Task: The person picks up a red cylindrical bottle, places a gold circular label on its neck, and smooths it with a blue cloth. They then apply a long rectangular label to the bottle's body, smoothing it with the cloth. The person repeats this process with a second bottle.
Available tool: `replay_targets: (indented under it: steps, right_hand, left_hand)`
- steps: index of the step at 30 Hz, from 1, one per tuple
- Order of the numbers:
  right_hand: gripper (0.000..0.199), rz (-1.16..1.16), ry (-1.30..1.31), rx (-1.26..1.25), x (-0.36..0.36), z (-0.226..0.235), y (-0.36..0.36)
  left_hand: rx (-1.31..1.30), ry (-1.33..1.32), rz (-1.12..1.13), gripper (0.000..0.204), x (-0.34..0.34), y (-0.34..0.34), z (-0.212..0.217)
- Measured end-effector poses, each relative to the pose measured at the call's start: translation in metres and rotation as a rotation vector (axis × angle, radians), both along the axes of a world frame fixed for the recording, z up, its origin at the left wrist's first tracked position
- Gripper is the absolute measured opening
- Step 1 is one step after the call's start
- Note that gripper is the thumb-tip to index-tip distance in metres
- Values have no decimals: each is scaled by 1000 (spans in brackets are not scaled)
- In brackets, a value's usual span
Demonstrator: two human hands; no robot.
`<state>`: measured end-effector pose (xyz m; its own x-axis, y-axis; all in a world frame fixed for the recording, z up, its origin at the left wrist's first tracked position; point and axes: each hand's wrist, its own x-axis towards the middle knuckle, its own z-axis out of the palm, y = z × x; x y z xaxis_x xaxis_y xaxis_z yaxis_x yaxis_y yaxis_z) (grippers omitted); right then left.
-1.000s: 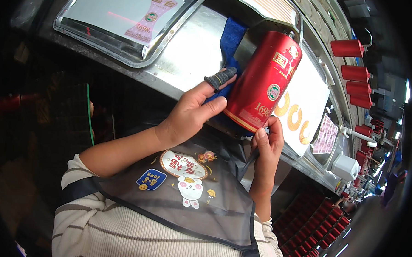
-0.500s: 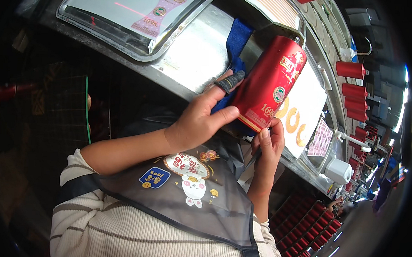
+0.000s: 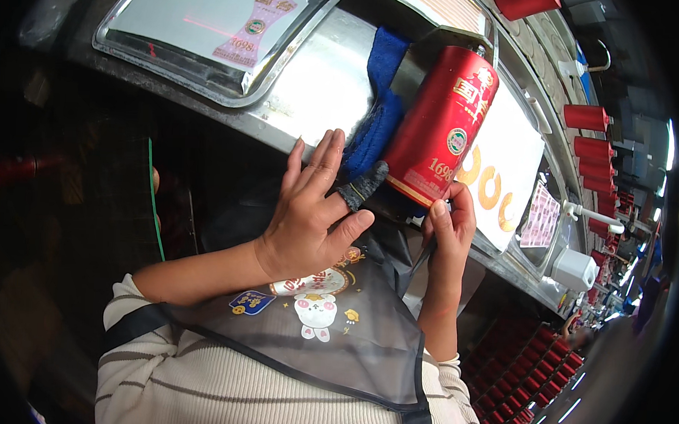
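Observation:
A glossy red bottle (image 3: 439,125) with gold print and a round green-and-white emblem lies tilted over a metal bench, its far end at a metal fixture (image 3: 480,51). My right hand (image 3: 454,221) pinches its near lower edge between thumb and curled fingers. A thin dark strip (image 3: 422,257) shows below those fingers; its kind is unclear. My left hand (image 3: 309,211) is open with fingers spread, apart from the bottle, and wears a dark finger cover (image 3: 363,186). A blue cloth (image 3: 382,100) lies along the bottle's left side.
At the left, a metal tray (image 3: 231,100) holds a white sheet and a pink decal (image 3: 258,30). Right of the bottle lies a white sheet (image 3: 508,159) with gold curved shapes. Beyond are pink decals (image 3: 540,221), a white dispenser (image 3: 574,269), and several red bottles (image 3: 586,117).
My left hand has come off the bottle, moving left and nearer to me, with its fingers spreading. My right hand stays at the bottle's lower edge.

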<state>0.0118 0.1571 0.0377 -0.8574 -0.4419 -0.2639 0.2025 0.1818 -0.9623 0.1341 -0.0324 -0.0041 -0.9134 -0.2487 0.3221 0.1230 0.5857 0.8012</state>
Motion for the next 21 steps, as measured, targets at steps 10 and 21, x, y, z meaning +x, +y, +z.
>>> replay_targets:
  steps: [10, 21]
  right_hand:
    - [27, -21, 5, -34, -2, -11, -7]
    - [46, 3, 300, 136, -5, -21, -14]
  left_hand:
    - [-129, -80, -15, 29, -5, -5, 8]
    - [-513, -7, -119, 31, -23, -12, 40]
